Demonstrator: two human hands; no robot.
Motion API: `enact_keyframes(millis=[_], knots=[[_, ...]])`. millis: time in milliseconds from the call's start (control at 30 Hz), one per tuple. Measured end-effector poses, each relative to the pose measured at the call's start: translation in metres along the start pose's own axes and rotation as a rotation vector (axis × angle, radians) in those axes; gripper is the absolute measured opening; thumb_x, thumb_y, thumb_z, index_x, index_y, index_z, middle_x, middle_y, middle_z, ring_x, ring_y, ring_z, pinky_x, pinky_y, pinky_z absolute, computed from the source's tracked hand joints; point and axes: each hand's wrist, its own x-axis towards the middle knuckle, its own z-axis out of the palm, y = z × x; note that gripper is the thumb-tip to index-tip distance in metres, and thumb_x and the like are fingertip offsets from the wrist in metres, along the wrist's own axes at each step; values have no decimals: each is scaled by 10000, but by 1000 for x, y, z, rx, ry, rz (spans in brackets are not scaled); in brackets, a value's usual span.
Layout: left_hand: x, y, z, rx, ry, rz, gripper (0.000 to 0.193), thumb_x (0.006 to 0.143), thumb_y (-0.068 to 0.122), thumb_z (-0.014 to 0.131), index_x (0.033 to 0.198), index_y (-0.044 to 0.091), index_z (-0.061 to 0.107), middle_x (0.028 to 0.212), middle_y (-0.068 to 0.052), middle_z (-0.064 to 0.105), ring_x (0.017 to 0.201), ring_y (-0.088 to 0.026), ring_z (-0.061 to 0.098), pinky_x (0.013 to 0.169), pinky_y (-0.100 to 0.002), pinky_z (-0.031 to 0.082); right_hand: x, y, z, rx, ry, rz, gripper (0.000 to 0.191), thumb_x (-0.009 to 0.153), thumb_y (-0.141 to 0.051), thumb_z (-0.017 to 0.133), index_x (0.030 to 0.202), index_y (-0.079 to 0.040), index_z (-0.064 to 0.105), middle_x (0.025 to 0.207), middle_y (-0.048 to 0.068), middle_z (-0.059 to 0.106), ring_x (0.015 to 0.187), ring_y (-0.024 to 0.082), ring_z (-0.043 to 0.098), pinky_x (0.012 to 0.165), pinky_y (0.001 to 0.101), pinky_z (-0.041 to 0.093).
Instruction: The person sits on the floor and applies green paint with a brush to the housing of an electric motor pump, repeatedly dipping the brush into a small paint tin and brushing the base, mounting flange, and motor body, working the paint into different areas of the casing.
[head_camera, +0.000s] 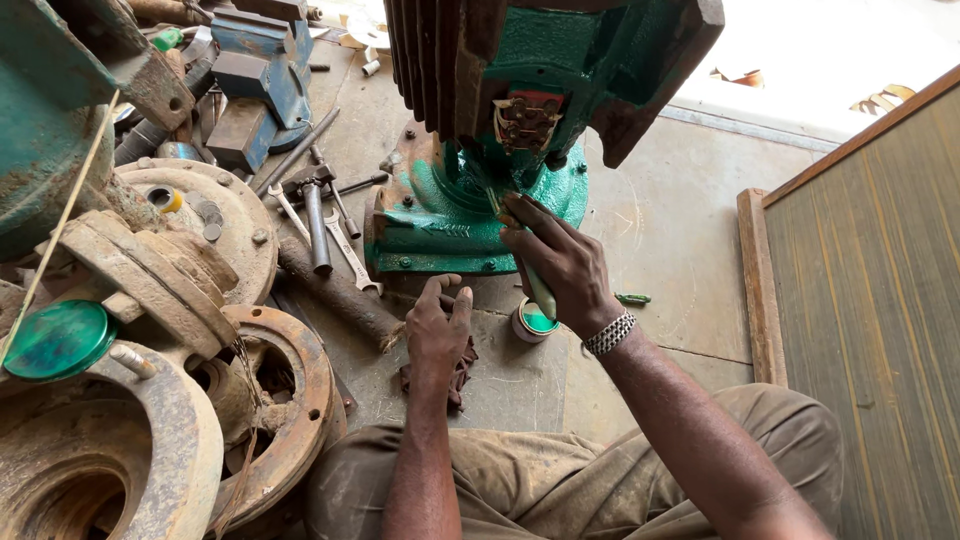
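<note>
A green-handled paintbrush (535, 285) touches the green motor housing (480, 215) standing on the concrete floor (680, 250). The right hand (560, 262) has its grip pinching the brush. The left hand (436, 330), grip loosely spread, rests on a dark rag (462, 368) beside a small paint tin (533, 322).

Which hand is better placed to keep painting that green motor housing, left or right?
Right. The right hand already holds the paintbrush against the green motor housing; the left hand rests on a dark rag on the floor.
</note>
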Motion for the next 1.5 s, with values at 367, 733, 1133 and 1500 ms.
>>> enact_keyframes(millis=[367,733,1133,1500], knots=[[1,-3,2,30,11,39,366,945,358,697,1232,131,672,865,-88,738,802,-241,727,748,-433,574,-45,40,-28,-273,-18,-39,119,919,-123,739,1036,-143,734,1390,114,674,1296,294,651,953,380,639],[-2,-1,3,24,-24,0,346,945,324,676,1239,141,670,867,-90,742,793,-231,738,750,-430,584,-48,33,-10,23,438,303,93,986,-49,774,1061,-61,721,1239,151,747,1013,247,782,856,344,639],[-3,6,2,45,-23,-32,361,929,326,681,1240,144,674,856,-85,745,758,-233,733,716,-426,575,-61,41,-2,36,223,123,131,938,-31,746,1064,-64,746,1314,203,694,1082,285,757,866,359,655],[-2,-2,7,92,-29,-32,374,933,362,690,1254,171,670,879,-79,744,783,-227,735,734,-427,585,-74,38,28,99,239,196,81,893,-39,789,963,-70,763,1258,229,730,926,242,776,756,311,645]])
